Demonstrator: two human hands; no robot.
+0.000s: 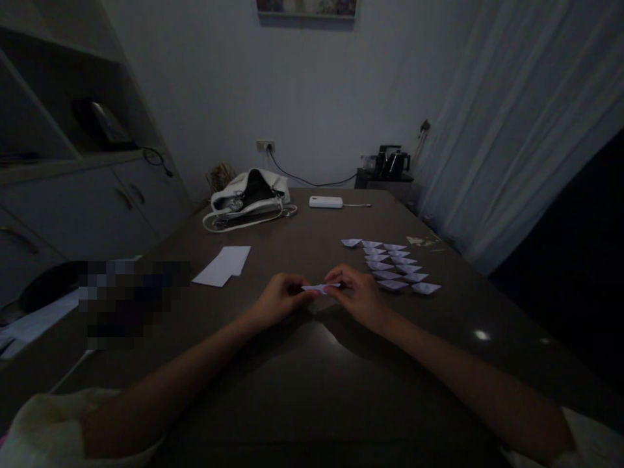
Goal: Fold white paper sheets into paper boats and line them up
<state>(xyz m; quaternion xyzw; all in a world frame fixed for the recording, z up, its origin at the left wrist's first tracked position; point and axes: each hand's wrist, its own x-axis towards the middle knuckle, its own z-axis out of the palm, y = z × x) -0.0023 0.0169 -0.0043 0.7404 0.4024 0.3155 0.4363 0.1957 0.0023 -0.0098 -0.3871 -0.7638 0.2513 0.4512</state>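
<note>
Between my two hands is a small piece of folded white paper (320, 287), held level just above the dark table. The fingers and thumb of my left hand (280, 300) pinch its left end. My right hand (359, 296) grips the other end, thumb below and fingers above. Much of the paper is hidden behind the fingertips, so its full shape cannot be made out. To the right of my right hand stand several folded paper boats (392, 284) in loose rows. White paper sheets (221, 266) lie overlapping, left of and beyond my left hand.
A white handbag (253, 195) rests at the table's far left. Near the back edge lies a white power bank (325, 202) with a short cable. Small paper scraps (420, 241) are by the right edge. A black kettle (397, 162) stands on a cabinet behind.
</note>
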